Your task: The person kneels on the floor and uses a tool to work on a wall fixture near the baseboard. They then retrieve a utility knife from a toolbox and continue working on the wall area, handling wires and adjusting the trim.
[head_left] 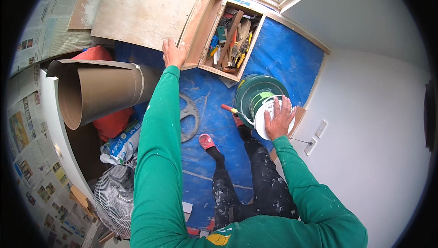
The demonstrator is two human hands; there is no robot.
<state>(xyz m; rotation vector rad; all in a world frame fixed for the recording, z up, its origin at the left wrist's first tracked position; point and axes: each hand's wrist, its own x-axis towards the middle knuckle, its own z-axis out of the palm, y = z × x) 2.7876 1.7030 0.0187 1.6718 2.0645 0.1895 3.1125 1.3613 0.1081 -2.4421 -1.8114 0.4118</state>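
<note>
The right hand (pixel 278 121) is laid flat on a white tub (pixel 260 124), with its fingers spread and nothing gripped. The left hand (pixel 174 53) is held farther up, at the low edge of a big wooden board (pixel 146 10) and by the corner of a wooden box (pixel 202 31). Its fingers are a little bent, but it cannot be told whether an edge is pinched by them.

The box is opened wide, and its deep side is filled with tools (pixel 234 42) that are all jumbled up. Part of a green bucket (pixel 262 83) is hidden by the white tub. Beside them, a red handle (pixel 226 108) is seen.

The floor is covered by a blue sheet (pixel 292 51), where a grey ring (pixel 189 122) is placed between the arms. Two pink shoes (pixel 206 141) are worn, and the black pants (pixel 267 175) are spotted with white paint.

To the left, a big brown roll (pixel 107 86) is tied with a band near one end. Below it a red bag (pixel 112 124), a blue and white bag (pixel 125 140) and a fan (pixel 112 195) are found. The left wall is covered with newspaper (pixel 29 134).
</note>
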